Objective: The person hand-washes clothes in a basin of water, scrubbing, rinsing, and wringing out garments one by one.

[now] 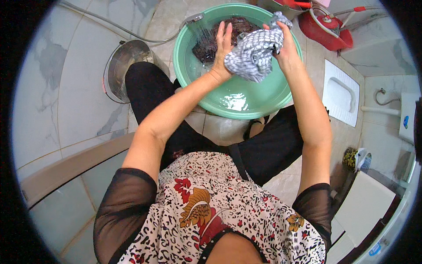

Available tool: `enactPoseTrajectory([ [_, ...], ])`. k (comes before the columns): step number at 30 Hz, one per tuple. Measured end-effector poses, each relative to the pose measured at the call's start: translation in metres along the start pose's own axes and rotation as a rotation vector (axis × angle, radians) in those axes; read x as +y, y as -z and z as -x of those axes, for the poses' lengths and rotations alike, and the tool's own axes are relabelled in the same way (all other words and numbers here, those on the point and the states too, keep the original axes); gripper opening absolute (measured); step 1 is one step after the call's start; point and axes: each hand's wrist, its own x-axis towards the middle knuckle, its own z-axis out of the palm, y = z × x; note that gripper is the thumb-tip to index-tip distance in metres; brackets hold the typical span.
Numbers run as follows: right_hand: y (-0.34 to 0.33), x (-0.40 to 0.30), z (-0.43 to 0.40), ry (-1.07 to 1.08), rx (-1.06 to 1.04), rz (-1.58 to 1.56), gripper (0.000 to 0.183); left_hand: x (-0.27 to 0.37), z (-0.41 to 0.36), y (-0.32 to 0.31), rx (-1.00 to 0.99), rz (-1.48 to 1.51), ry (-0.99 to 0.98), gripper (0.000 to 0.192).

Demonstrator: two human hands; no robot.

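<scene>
A checked black-and-white cloth (252, 54), wet and bunched, is held above a green plastic basin (244, 115). My right hand (286, 48) grips its upper right end. At the cloth's left side is my left hand (222, 48), its fingers extended and the cloth against its wrist; the thumb is hidden. Dark wet fabric (242, 25) lies in the basin behind the hands. From the shower head (194, 18) on the basin's left rim, water runs onto that fabric. Shallow water in the front of the basin reflects light.
Left of the basin stands a metal bucket (127, 59), near my knee. A grey hose (122, 28) reaches the shower head along the tiled wall. To the right are a red mop bucket (324, 29) and a white squat toilet (341, 92). A white lid-like panel (366, 204) is at lower right.
</scene>
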Motion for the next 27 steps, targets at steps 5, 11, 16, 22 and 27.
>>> enactPoseTrajectory([
  [5, -0.006, 0.02, 0.011, -0.229, 0.011, 0.101, 0.041, 0.069, -0.034, 0.026, 0.042, 0.069, -0.374, 0.085],
  [11, -0.001, 0.011, 0.021, 0.199, 0.098, 0.152, 0.029, 0.035, -0.083, -0.019, 0.271, 0.645, 0.478, 0.025],
  [16, -0.017, 0.039, 0.03, 0.77, -0.014, 0.823, 0.019, -0.018, -0.082, -0.036, -0.054, 0.024, 0.671, 0.037],
  [22, -0.031, 0.033, 0.036, 0.764, -0.099, 1.026, 0.033, -0.009, -0.083, -0.01, -0.493, 1.186, 0.992, 0.03],
  [27, -0.038, 0.023, 0.006, 0.456, -0.206, 0.798, 0.05, 0.015, -0.099, 0.04, -0.488, 1.143, 0.957, 0.06],
])
